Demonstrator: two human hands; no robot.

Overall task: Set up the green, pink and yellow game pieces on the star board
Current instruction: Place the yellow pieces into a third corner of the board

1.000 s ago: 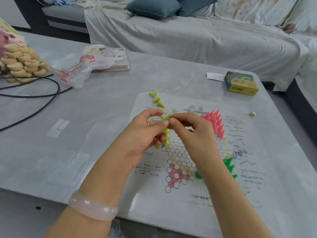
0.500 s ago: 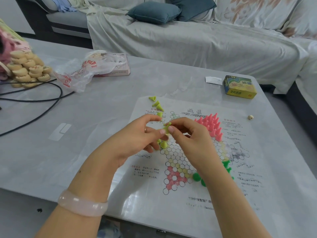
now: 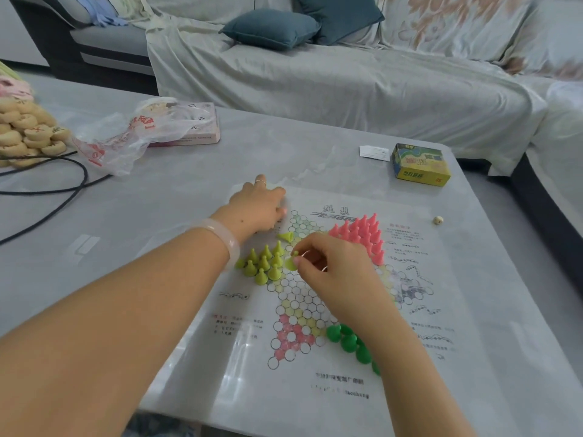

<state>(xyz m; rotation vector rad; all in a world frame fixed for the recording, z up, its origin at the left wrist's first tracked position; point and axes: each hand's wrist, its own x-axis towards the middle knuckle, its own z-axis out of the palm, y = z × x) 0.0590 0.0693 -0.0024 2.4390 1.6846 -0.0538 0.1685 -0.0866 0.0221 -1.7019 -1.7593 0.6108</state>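
Note:
The star board point(image 3: 303, 298) is a printed sheet on the grey table. Pink pieces point(image 3: 362, 234) fill its upper right point. Dark green pieces point(image 3: 347, 340) stand at the lower right, partly behind my right forearm. Several yellow-green pieces point(image 3: 263, 263) stand in the left point, and one yellow piece point(image 3: 285, 237) lies on its side above them. My right hand point(image 3: 334, 269) pinches a yellow piece point(image 3: 291, 261) just right of that cluster. My left hand point(image 3: 258, 206) reaches over the sheet's top left corner, its fingertips hidden.
A yellow-green box point(image 3: 421, 165), a white card point(image 3: 374, 152) and a small bead point(image 3: 438, 220) lie at the right. A plastic bag point(image 3: 132, 137), a pink box point(image 3: 202, 127), stacked wooden discs point(image 3: 28, 134) and a black cable point(image 3: 63, 190) are at the left. A covered sofa point(image 3: 315, 77) stands behind.
My hands have parted. The left hand moved up to the sheet's top left corner, over the loose yellow pieces. The right hand lowered its yellow piece beside the yellow cluster.

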